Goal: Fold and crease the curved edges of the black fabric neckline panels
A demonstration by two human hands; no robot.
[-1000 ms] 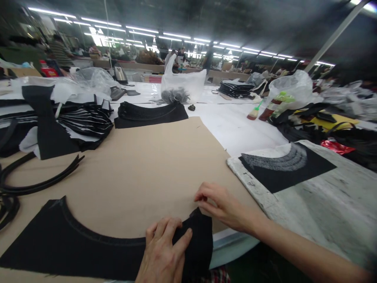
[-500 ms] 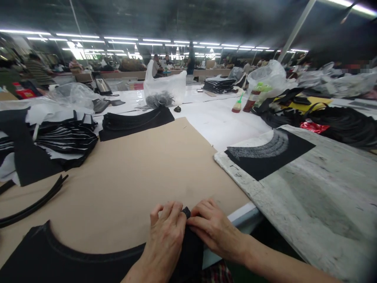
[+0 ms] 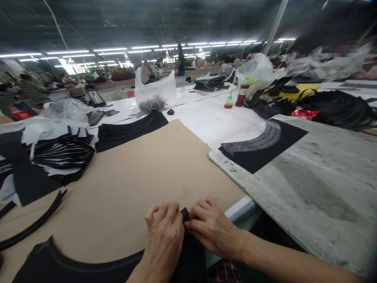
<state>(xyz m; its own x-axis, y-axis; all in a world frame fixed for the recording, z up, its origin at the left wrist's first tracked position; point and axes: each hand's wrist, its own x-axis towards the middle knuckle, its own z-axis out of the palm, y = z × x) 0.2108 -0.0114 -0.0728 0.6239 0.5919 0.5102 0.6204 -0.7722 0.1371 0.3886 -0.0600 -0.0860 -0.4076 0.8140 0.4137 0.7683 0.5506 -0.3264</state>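
A curved black fabric piece (image 3: 73, 265) lies along the near edge of a tan cardboard sheet (image 3: 141, 173). Its right end is bunched up between my two hands. My left hand (image 3: 165, 239) is closed, fingers curled down over that end of the fabric. Beside it and touching it, my right hand (image 3: 213, 228) pinches the same end with its fingertips. Both hands sit at the front edge of the table.
A marble slab (image 3: 309, 184) at the right carries a black piece with grey chalked arcs (image 3: 259, 143). Stacks of black cut pieces (image 3: 61, 151) and curved strips (image 3: 32, 224) lie left. A plastic bag (image 3: 154, 92), bottles (image 3: 241, 96) and black straps (image 3: 335, 108) stand farther back. People work in the distance.
My right hand came in from the cardboard to meet my left hand on the fabric's right end, which is now bunched between them. The view swung left and tilted.
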